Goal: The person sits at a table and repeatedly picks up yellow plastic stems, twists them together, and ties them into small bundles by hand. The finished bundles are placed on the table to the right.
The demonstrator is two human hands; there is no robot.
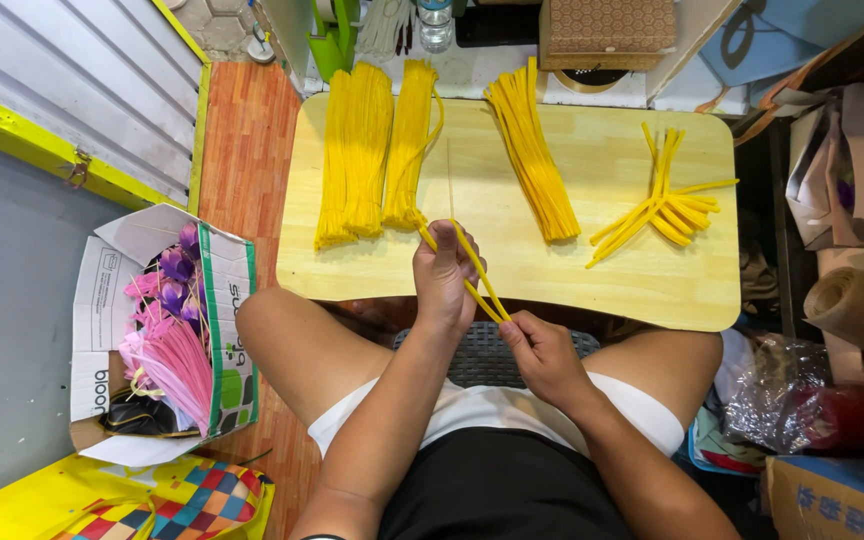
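Note:
My left hand (442, 275) grips the upper part of a few yellow pipe cleaners (477, 272) at the near edge of a small wooden table (612, 270). Below it, my right hand (542, 352) pinches the lower ends of the same strands above my lap. On the table lie three bundles of straight yellow pipe cleaners: a wide one (354, 150) at the left, a narrower one (410, 140) beside it, and a slanted one (532, 150) in the middle. A small pile of folded yellow pieces (664, 205) sits at the right.
A cardboard box (102, 300) with pink and purple pipe-cleaner flowers stands on the floor at my left. A colourful bag (152, 500) lies below it. Paper rolls, bags and boxes (852, 300) crowd the right side. A bottle (435, 22) and a brown box (607, 30) stand behind the table.

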